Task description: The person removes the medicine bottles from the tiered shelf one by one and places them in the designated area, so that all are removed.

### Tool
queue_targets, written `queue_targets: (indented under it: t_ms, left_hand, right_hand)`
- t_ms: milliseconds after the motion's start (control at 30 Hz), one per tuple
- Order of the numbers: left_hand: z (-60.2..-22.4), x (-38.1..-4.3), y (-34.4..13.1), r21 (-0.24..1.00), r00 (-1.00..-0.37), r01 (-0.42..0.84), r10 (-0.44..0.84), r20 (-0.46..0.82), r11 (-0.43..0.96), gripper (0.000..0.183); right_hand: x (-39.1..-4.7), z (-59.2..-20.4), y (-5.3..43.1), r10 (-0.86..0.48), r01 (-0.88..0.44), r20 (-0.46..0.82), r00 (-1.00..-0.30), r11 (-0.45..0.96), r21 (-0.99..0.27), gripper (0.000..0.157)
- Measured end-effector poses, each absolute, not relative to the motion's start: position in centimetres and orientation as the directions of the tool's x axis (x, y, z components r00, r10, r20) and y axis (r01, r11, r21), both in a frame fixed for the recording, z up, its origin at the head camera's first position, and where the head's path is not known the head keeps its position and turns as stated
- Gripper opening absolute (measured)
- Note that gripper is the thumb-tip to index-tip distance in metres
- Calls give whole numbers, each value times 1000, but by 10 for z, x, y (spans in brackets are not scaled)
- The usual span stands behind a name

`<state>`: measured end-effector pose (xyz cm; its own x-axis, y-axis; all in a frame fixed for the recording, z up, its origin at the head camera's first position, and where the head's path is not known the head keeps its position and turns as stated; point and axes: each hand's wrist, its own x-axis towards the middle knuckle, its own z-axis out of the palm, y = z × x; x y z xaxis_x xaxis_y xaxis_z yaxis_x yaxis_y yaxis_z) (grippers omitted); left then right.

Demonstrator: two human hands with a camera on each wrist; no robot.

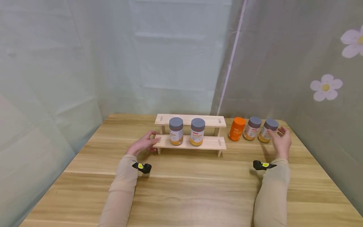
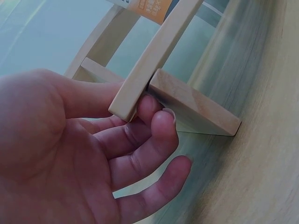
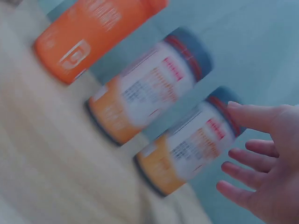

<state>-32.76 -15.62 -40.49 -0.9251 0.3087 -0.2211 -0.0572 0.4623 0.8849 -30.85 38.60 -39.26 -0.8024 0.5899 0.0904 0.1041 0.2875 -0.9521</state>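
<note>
We see the left hand [image 1: 144, 143] pinching the wooden rack [image 1: 210, 142] and the right hand [image 1: 282, 143] spread, thumb at the rack's far-right jar [image 1: 264, 133], likely light, rigid, best gripped around its body.

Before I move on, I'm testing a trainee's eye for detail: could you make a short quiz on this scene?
1. How many grey-lidded jars stand on the lower shelf of the wooden rack?
2. True or false: in the head view, the left hand grips the right end of that shelf.
3. Which jar is the right hand nearest?

Key:
1. Two.
2. False; it grips the left end.
3. The rightmost grey-lidded jar.
</note>
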Motion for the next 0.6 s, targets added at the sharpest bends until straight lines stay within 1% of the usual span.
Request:
queue_targets:
  t_ms: [67, 200, 333, 400, 467, 600]
  left_hand:
    - [-405, -327, -156, 886, -924, -56, 313, -221, 460, 56]
    - [-405, -327, -158, 886, -925, -57, 310, -220, 459, 57]
    - [-405, -327, -158, 885, -927, -60, 304, -222, 463, 57]
    - [-406, -327, -158, 885, -926, -60, 306, -222, 462, 57]
    - [-406, -328, -158, 887, -925, -62, 308, -223, 458, 56]
    - [-406, -328, -158, 889, -923, -54, 317, -217, 454, 56]
  right_hand:
    - [-305, -383, 384, 613, 88, 81, -786, 241, -967, 68]
    - [-302, -367, 376, 655, 6, 85, -750, 135, -991, 59]
    - [-299, -356, 369, 681, -106, 111, -724, 49, -993, 42]
    - [-298, -353, 365, 679, -141, 132, -722, 42, -989, 32]
    - [-298, -351, 362, 672, -162, 158, -723, 56, -985, 24]
    - [-301, -349, 357, 646, -170, 202, -736, 112, -979, 17]
